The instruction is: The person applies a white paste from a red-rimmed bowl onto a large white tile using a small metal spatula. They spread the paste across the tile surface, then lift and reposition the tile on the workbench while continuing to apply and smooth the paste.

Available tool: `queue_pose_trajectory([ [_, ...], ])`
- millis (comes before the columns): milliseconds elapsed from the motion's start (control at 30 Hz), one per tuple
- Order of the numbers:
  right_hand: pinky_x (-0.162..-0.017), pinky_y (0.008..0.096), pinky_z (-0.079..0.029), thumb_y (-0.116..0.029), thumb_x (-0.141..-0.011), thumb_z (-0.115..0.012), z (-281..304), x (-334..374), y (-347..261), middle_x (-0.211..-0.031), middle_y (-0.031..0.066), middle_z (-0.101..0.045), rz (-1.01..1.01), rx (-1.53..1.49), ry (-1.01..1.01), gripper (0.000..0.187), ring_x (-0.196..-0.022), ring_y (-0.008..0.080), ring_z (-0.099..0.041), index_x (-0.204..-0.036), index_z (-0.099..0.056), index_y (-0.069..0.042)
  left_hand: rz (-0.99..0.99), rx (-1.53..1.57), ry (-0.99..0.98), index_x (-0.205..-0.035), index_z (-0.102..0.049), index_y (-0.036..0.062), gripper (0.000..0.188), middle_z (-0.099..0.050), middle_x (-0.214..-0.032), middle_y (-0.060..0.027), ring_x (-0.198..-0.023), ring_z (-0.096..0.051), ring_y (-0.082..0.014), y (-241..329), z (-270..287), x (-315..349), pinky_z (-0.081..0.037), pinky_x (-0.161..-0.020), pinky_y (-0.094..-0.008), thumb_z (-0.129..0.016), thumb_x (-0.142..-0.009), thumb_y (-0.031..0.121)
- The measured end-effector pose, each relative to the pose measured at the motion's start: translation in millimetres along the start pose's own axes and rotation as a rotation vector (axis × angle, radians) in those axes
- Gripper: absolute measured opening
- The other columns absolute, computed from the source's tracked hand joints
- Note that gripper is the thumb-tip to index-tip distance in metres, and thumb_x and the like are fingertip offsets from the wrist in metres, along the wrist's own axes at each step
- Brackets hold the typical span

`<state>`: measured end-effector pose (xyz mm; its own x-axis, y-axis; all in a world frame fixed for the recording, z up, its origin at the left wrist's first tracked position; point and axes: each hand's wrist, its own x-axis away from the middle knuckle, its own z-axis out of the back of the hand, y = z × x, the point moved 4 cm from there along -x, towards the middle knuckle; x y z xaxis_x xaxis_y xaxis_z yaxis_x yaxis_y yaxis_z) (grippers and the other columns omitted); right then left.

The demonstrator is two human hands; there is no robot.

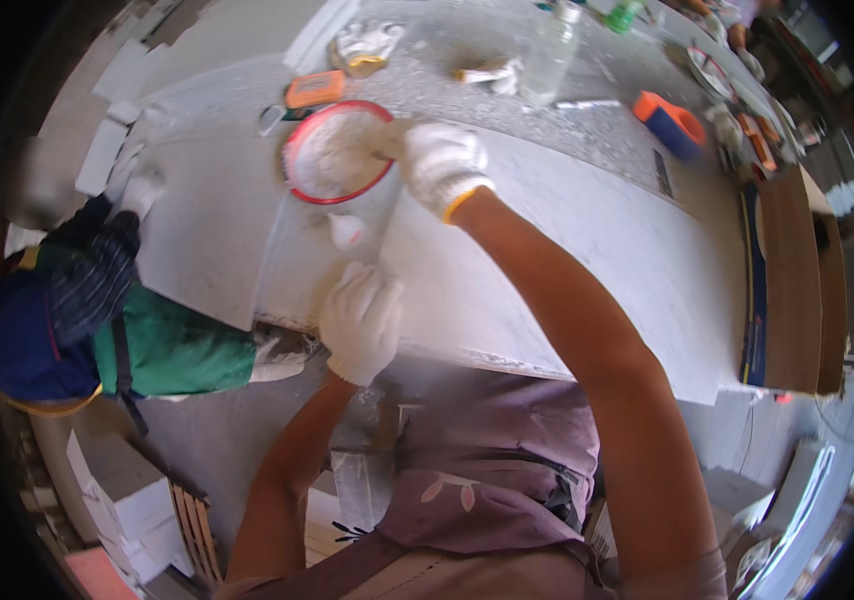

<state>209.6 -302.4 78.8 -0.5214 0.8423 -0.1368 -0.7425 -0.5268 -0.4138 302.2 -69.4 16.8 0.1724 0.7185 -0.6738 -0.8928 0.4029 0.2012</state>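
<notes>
evidently the right hand [444, 160], in a white knitted glove with a yellow cuff, has its fingers closed around what looks like a flat-bladed scraper [394, 138], though blur hides much of the grip. the blade leans over the right side of a red-rimmed bowl [292, 172] holding a pale powder or paste [340, 158]; tilting it inward like that probably lets its edge meet the contents. the bowl sits ahead of the body and slightly left, seemingly so that either hand can get at it, while its raised wall keeps the loose stuff off the pale slabs [567, 240] laid across the counter [437, 85]

the right forearm [547, 290] reaches diagonally up and to the left, the elbow bent out to the side and the wrist above the slab. the left hand [362, 322], gloved too, is near the front edge with its fingers bent and close together; i cannot tell whether they grip anything or simply rest there, perhaps as a steadying prop. its forearm rises steeply from below

just beyond those fingers a small white bulb-shaped bottle [347, 231] lies beside the bowl, within easy reach. an orange sponge-like block [315, 89], a clear bottle [551, 58] and an orange-and-blue roll [669, 125] stand farther back, likely kept there to leave working room. on the left, a co-worker in a green apron [177, 340] leans over the neighbouring slab
</notes>
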Motion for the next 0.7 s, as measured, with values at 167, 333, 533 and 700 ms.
queue_pose_trajectory([
  [167,-0.095,0.0516,-0.058,-0.047,-0.106,-0.062,25.3,20.4,20.7,-0.136,0.0171,-0.072,-0.091,-0.109,0.063,0.053,-0.115,0.038,-0.073,-0.154,-0.056,-0.025,-0.038,-0.081,-0.027,-0.121,-0.075,0.0056,0.031,-0.073,-0.123,-0.0155,-0.117,-0.07,-0.0384,-0.1,-5.6,4.0,-0.053,-0.107,-0.0557,-0.071,-0.091,0.01],
  [333,-0.117,0.0506,-0.047,-0.058,-0.108,-0.055,71.6,66.4,119.4,-0.164,0.0201,-0.051,-0.36,0.135,0.094,0.067,-0.139,0.0358,-0.061,-0.166,-0.043,-0.027,-0.027,-0.12,-0.053,-0.124,-0.074,0.0063,0.033,-0.073,-0.125,-0.0153,-0.12,-0.069,-0.0394,-1.6,-7.7,8.1,-0.052,-0.108,-0.0558,-0.071,-0.091,0.009],
  [533,-0.127,0.0532,-0.032,-0.049,-0.11,-0.048,82.4,167.7,244.4,-0.161,0.0071,-0.055,-0.409,0.151,0.206,0.043,-0.157,0.0351,-0.039,-0.147,-0.062,-0.033,-0.063,-0.127,-0.023,-0.125,-0.074,0.0078,0.034,-0.071,-0.128,-0.0133,-0.12,-0.068,-0.0378,2.0,-5.3,4.3,-0.052,-0.109,-0.0542,-0.071,-0.092,0.011],
  [700,-0.118,0.0501,-0.044,-0.048,-0.109,-0.053,68.7,172.3,262.4,-0.149,0.0107,-0.064,-0.301,0.173,0.328,0.049,-0.141,0.0376,-0.055,-0.148,-0.064,-0.021,0.044,-0.172,0.004,-0.125,-0.074,0.011,0.034,-0.069,-0.132,-0.0104,-0.124,-0.066,-0.0351,5.9,0.9,4.3,-0.052,-0.111,-0.0524,-0.072,-0.092,0.014],
])
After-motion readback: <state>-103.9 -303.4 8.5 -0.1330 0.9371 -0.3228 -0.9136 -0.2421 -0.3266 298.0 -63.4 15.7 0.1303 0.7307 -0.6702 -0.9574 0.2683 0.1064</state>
